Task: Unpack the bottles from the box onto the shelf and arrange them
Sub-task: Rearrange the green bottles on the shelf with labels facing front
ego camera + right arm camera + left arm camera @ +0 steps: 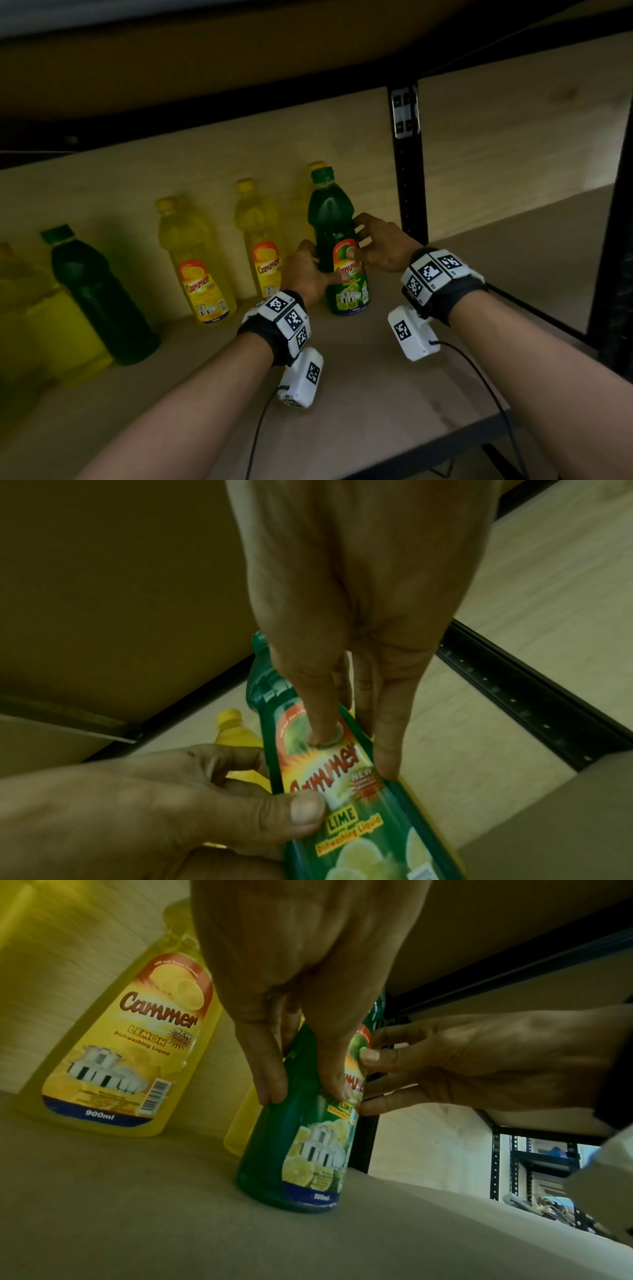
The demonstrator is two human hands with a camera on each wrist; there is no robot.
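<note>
Left hand (306, 270) and right hand (381, 244) both clasp the upright green lime dishwashing-liquid bottle (337, 240) standing on the shelf (359, 394), beside yellow lemon bottles (197, 260).

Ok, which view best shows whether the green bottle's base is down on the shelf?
Left wrist: the green bottle shows its base flat on the shelf. Head view shows it from above; right wrist shows only its label.

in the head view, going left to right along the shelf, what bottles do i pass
dark green bottle → yellow bottle with label → second yellow bottle → green lime bottle, gripped by the left hand and right hand
</note>
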